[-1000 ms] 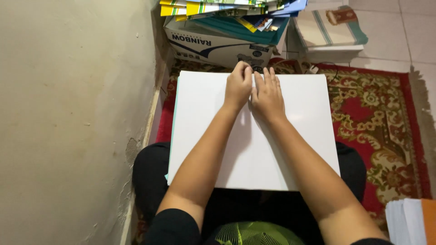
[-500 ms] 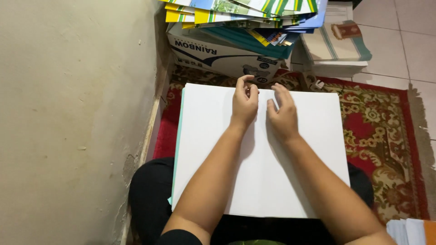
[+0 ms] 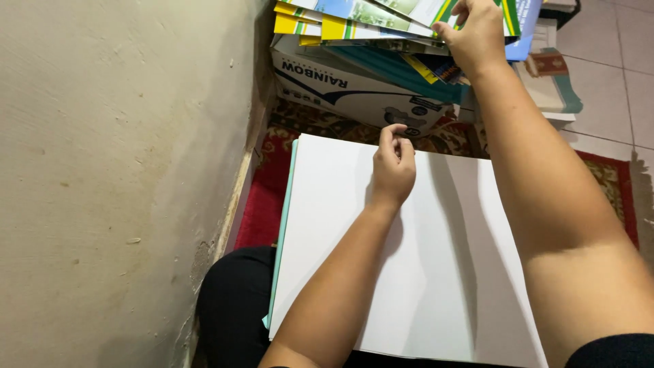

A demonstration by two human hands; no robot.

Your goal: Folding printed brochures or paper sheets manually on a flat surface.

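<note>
Left hand (image 3: 393, 167) was set at the 12 o'clock edge of the white sheet (image 3: 340, 259), fingers curled together, fingertips pinching the sheet's top edge or just resting on it; which of the two could not be told. The sheet was laid across the lap, with a pale green sheet (image 3: 281, 225) showing under its 9 o'clock edge.

Right hand (image 3: 477, 34) was raised to the booklet stack (image 3: 354, 17) at 12 o'clock, fingers bent and closed on the stack's top covers, thumb to the near side. Whether one booklet or several were gripped could not be seen. The stack was piled on a white carton (image 3: 340, 85), with teal books (image 3: 402, 68) between the two.

Judgement on doing it well:
- Only the top booklet should be separated; a thumb slid along the near edge would be safer than a pull from the corner.
- The stack overhung the carton and looked loose, so a slide towards the lap was a risk.
- The sheet should be kept pinned by the left hand, otherwise drift towards the wall (image 3: 116, 184) at 9 o'clock was likely.
- The rug (image 3: 259, 197) underneath was uneven, so a flat lap surface mattered.
</note>
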